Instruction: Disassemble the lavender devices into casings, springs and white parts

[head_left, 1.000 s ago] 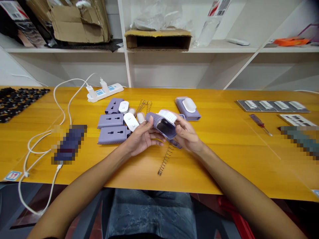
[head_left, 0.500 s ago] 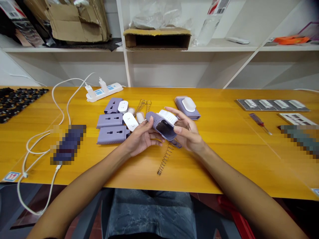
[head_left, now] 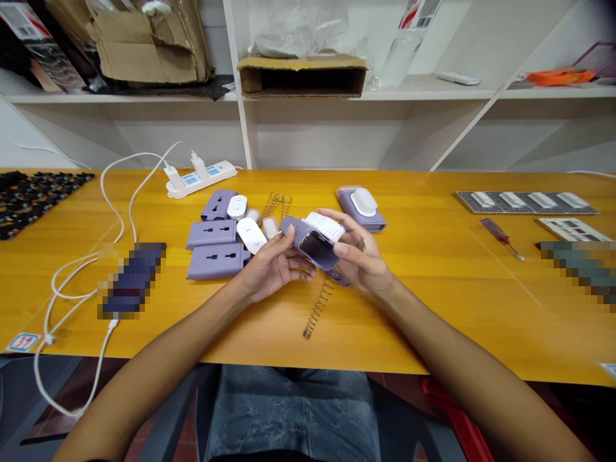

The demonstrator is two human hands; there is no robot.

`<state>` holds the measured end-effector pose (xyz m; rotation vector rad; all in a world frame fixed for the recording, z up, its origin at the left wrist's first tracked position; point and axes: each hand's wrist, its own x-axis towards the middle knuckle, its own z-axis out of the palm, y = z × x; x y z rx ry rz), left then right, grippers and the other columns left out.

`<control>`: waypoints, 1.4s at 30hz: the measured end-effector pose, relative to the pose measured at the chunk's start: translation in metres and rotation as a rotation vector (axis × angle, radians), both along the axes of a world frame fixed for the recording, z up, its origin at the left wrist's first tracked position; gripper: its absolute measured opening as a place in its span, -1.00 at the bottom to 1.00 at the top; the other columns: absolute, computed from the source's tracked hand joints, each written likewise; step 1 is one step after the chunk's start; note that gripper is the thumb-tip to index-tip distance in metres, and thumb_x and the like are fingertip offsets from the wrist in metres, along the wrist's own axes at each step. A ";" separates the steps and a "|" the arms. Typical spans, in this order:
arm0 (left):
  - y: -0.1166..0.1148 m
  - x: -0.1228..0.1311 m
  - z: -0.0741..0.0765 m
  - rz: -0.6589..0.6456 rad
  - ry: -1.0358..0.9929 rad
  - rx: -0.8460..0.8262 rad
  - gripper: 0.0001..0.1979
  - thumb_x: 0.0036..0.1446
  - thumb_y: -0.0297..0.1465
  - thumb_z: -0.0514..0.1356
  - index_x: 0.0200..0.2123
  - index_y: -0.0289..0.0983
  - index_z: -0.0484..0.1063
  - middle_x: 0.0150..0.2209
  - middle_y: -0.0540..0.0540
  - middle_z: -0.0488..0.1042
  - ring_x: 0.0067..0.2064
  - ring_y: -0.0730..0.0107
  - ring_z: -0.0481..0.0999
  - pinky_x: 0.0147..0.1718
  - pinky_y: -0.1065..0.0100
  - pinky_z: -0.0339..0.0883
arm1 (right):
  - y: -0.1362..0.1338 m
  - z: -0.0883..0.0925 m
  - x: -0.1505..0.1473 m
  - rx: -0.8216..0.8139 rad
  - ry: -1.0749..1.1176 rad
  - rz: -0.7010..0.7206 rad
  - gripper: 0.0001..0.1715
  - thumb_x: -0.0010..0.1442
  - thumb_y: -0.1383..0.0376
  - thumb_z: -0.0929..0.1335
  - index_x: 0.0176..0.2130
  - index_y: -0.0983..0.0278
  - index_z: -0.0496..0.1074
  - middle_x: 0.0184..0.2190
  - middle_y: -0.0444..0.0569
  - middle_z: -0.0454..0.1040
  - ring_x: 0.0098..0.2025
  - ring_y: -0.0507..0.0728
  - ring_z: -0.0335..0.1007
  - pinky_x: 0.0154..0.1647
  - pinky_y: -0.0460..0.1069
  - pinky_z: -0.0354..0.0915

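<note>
Over the middle of the table, my left hand (head_left: pixel 272 273) is closed on one end of a hollow purple plastic housing (head_left: pixel 294 232), thumb on top. Its open end faces me, dark inside. A white ribbed part (head_left: pixel 325 224) sits against the housing's upper side; whether it is fastened there I cannot tell. My right hand (head_left: pixel 366 256) grips the other end, its index finger at the white part and thumb by the housing's rim. Beneath the hands lies a coil spring (head_left: pixel 317 311), its upper end near another purple piece (head_left: pixel 339 277), partly hidden.
Several purple housings (head_left: pixel 216 260) and white oval caps (head_left: pixel 251 235) lie left of my hands, with more springs (head_left: pixel 272 205) behind. A purple housing with a white cap (head_left: pixel 364 202) stands back right. A power strip (head_left: pixel 202 178), phone (head_left: pixel 135 279), screwdriver (head_left: pixel 503 239) and grey tray (head_left: pixel 524 203) are farther out.
Almost nothing differs. Both hands hold the housing and white part in nearly the same place, with only a very slight shift of the pieces.
</note>
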<state>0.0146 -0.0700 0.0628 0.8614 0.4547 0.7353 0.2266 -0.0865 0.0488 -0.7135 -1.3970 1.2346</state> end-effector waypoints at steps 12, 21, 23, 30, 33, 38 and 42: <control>-0.001 0.000 -0.002 0.055 -0.037 -0.008 -0.33 0.31 0.01 0.42 0.30 -0.21 0.40 -0.04 -0.26 0.69 -0.12 0.06 0.74 -0.07 0.08 0.64 | -0.001 0.008 0.003 0.035 -0.032 0.043 -0.03 0.11 -0.10 0.63 0.37 0.05 0.37 0.45 0.13 0.41 0.46 0.44 0.37 0.53 0.42 0.26; -0.001 0.000 0.000 0.065 -0.046 0.036 -0.37 0.38 -0.03 0.34 0.39 -0.15 0.40 0.00 -0.22 0.68 -0.06 0.10 0.70 -0.02 0.09 0.60 | 0.000 0.006 0.006 0.228 -0.165 0.022 0.09 0.12 0.02 0.68 0.47 -0.02 0.28 0.53 0.08 0.31 0.59 0.41 0.18 0.60 0.35 0.17; -0.001 0.001 0.000 0.095 -0.042 0.061 -0.40 0.39 -0.02 0.33 0.36 -0.15 0.44 0.04 -0.21 0.68 0.03 0.07 0.67 -0.02 0.13 0.58 | -0.003 0.006 0.006 0.290 -0.250 -0.015 0.16 0.13 0.03 0.68 0.52 -0.06 0.21 0.57 0.04 0.25 0.60 0.41 0.15 0.62 0.36 0.12; 0.004 0.002 -0.005 0.193 0.060 0.134 -0.37 0.32 0.11 0.35 0.29 -0.10 0.51 0.04 -0.17 0.66 -0.08 0.14 0.64 -0.38 0.38 0.39 | -0.007 0.008 0.002 0.532 -0.576 -0.151 0.31 0.15 0.00 0.67 0.61 -0.12 0.04 0.61 0.02 0.17 0.67 0.44 -0.05 0.66 0.46 -0.01; 0.006 0.000 -0.007 0.185 0.077 0.143 -0.39 0.33 0.11 0.35 0.29 -0.07 0.51 0.05 -0.15 0.66 -0.16 0.23 0.60 -0.39 0.38 0.40 | -0.005 0.007 0.001 0.575 -0.603 -0.171 0.32 0.19 -0.01 0.65 0.62 -0.10 -0.02 0.61 0.05 0.16 0.66 0.45 -0.04 0.64 0.47 0.02; 0.007 -0.002 -0.008 0.229 0.096 0.153 -0.41 0.31 0.08 0.38 0.25 -0.09 0.56 0.07 -0.13 0.66 -0.19 0.31 0.58 -0.37 0.41 0.41 | -0.003 0.003 -0.003 0.669 -0.651 -0.264 0.30 0.22 -0.03 0.62 0.63 -0.07 -0.06 0.59 0.14 0.15 0.62 0.50 0.04 0.61 0.51 0.08; 0.006 0.000 -0.004 0.286 0.081 0.227 -0.40 0.32 0.02 0.40 0.30 -0.12 0.54 0.20 -0.15 0.63 0.08 0.15 0.62 -0.10 0.32 0.53 | -0.004 -0.005 -0.011 0.706 -0.695 -0.421 0.29 0.19 -0.06 0.63 0.60 -0.08 -0.02 0.50 0.22 0.12 0.55 0.56 0.10 0.53 0.56 0.19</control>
